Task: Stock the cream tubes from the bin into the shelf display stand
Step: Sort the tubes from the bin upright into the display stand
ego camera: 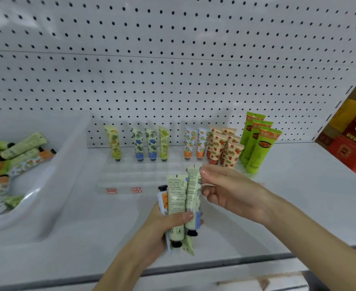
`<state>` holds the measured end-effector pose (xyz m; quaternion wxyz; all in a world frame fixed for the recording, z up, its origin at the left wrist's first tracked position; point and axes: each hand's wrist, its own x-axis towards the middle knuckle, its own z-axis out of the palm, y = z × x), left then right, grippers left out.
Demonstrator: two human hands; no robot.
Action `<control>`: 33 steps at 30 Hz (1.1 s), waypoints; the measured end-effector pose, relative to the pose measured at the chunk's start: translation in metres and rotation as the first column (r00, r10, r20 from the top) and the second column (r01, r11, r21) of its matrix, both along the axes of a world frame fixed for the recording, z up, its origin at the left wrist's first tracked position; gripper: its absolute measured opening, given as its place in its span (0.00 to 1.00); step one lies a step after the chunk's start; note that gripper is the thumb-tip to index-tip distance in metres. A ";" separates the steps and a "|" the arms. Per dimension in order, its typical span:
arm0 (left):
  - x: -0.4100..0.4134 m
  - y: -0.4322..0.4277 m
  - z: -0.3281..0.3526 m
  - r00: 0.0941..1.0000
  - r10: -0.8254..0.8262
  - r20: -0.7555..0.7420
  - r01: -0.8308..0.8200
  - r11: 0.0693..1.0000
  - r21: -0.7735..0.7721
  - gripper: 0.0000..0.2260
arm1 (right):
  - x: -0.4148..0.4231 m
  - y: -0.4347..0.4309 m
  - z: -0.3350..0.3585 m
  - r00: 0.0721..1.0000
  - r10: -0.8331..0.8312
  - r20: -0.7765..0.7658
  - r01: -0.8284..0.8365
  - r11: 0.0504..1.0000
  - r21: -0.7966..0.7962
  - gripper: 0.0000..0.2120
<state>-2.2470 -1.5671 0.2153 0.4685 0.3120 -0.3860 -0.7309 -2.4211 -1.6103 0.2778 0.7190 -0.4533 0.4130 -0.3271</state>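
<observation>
My left hand (166,225) grips a bunch of several cream tubes (178,198) above the shelf's front, caps pointing down. My right hand (229,192) pinches the crimped top of one pale green tube (193,185) in that bunch. Behind them a clear display stand (126,175) sits on the shelf, with upright tubes in its back row: a yellow one (114,143), blue-patterned ones (145,144), orange ones (196,143), strawberry ones (223,148) and tall green ones (256,141). A white bin (46,185) at the left holds several loose tubes (15,152).
A white pegboard (172,70) backs the shelf. Red and yellow boxes (351,141) stand at the right end. The shelf's front edge (193,267) runs below my hands. Two red price tags (123,190) are on the stand's front.
</observation>
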 end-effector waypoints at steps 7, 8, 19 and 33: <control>0.057 -0.003 0.011 1.000 0.005 -0.012 -0.004 0.998 0.055 0.29 | 0.057 -0.019 -0.006 0.979 0.149 0.141 -0.152 0.988 0.010 0.22; 0.064 -0.004 0.011 1.000 0.003 0.006 -0.003 0.998 0.056 0.27 | 0.066 -0.021 -0.005 0.980 0.132 0.150 -0.135 0.991 0.011 0.22; 0.128 -0.019 0.004 0.975 0.174 0.136 -0.197 0.964 0.178 0.18 | 0.089 -0.066 0.051 0.940 -0.256 -0.224 0.180 0.933 -0.311 0.05; 0.141 -0.031 -0.007 0.964 0.250 -0.084 -0.189 0.877 0.442 0.20 | 0.111 -0.106 -0.006 0.803 -0.539 -0.256 0.323 0.754 -0.572 0.03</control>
